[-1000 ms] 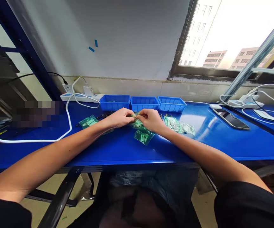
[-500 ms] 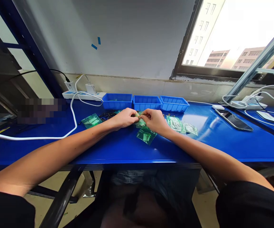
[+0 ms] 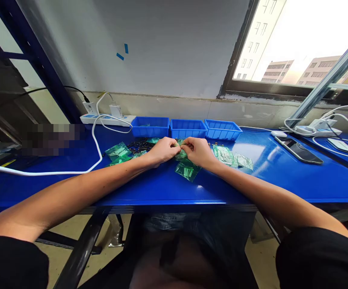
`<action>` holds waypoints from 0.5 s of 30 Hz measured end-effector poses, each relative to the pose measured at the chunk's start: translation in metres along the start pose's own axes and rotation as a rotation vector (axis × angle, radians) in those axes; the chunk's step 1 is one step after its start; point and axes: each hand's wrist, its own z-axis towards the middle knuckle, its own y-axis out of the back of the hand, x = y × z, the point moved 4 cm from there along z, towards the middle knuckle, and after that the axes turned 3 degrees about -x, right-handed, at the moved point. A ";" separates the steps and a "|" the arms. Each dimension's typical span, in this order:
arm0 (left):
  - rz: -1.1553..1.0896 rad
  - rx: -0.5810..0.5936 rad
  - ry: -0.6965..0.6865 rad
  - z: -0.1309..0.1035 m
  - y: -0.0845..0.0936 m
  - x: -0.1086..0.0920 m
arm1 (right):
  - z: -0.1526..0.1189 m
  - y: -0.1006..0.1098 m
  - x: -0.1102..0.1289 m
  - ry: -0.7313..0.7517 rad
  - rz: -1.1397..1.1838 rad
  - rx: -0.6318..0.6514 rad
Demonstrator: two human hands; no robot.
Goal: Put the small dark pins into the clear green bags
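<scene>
My left hand (image 3: 165, 150) and my right hand (image 3: 198, 151) meet over the middle of the blue table, both closed in a pinch. Between the fingertips is the top edge of a small green plastic bag (image 3: 181, 155); the fingers hide much of it. Just below lies another green bag (image 3: 188, 170) with pale, long pieces inside. Left of my left hand are more green bags (image 3: 119, 150) and a heap of black screw-like parts (image 3: 138, 145). To the right of my right hand lie filled green bags (image 3: 223, 155), with small brass-coloured parts behind them.
Three blue bins (image 3: 188, 128) stand along the wall. A white power strip (image 3: 107, 119) is at the back left, its white cable (image 3: 93, 140) crossing the table. A phone (image 3: 299, 150) lies at the right, near chargers (image 3: 318, 126).
The fingertips of my two hands have come closer together over the bag. The whole view has shifted slightly; the bags on the table lie as before.
</scene>
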 end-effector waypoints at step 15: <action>0.082 0.025 -0.016 0.004 0.001 -0.001 | 0.004 0.003 -0.001 -0.033 0.058 -0.018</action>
